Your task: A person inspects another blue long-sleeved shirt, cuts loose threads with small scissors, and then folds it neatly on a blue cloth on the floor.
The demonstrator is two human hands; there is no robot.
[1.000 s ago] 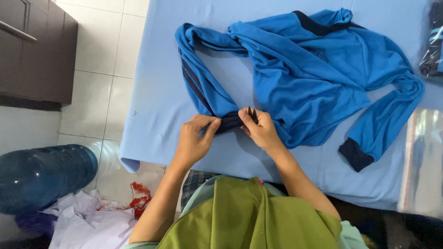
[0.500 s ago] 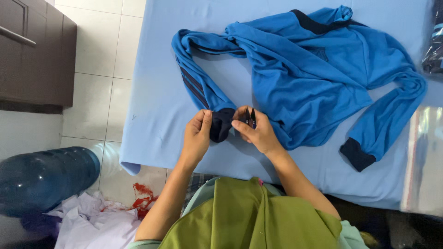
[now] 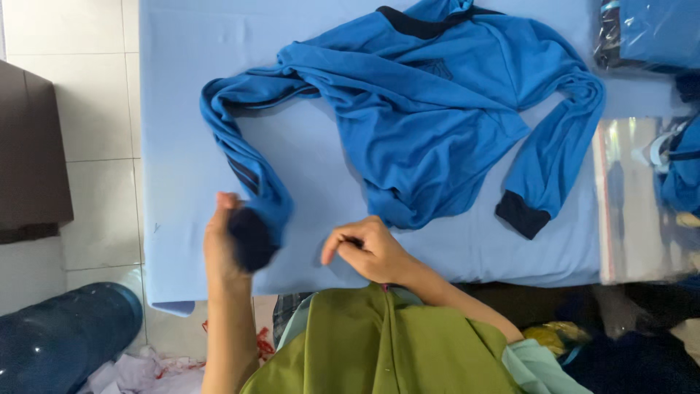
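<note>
Broadly, a light blue table cover [image 3: 182,131] bears a blue long-sleeved jersey [image 3: 437,109], crumpled, one sleeve trailing toward the near edge. Left hand [image 3: 222,252]: fingers wrapped around the dark cuff [image 3: 251,237], lifted slightly. Right hand [image 3: 368,252]: fingers curled loosely, seemingly holding nothing, resting near the hem. Risk: a tug on the cuff could drag the bunched body askew or off the edge.
</note>
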